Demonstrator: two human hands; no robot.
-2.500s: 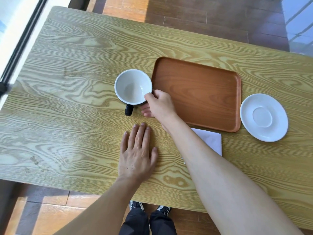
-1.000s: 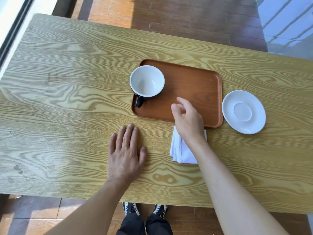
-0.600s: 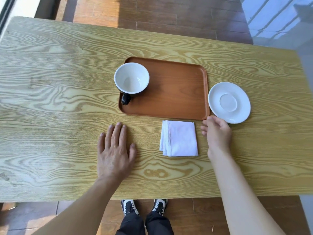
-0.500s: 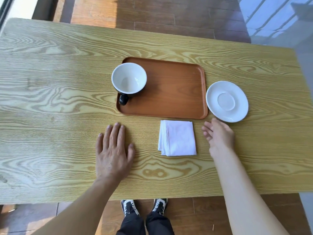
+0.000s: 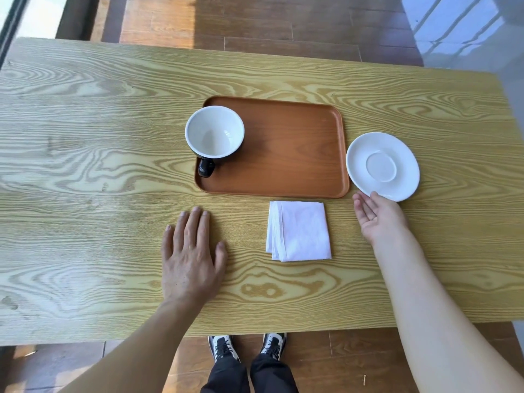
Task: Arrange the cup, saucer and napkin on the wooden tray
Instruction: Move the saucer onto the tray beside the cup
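Now off the cup [image 5: 214, 132] left on the tray [image 5: 297, 154], right hand [image 5: 378, 218] palm-up, fingers [image 5: 361, 207] open, sliding under saucer [image 5: 382, 166]; left hand [image 5: 191, 256] flat on worktop [image 5: 85, 165].

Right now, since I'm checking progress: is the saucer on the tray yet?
No: the saucer lies on the table just right of the tray, which holds only the cup.

Where I stand: a sunlit wooden room.
My pale, bold-grained tabletop [image 5: 85, 154] sits over reddish-brown floor planks [image 5: 255, 21]; bright window glass [image 5: 459, 26] glares at the far right.
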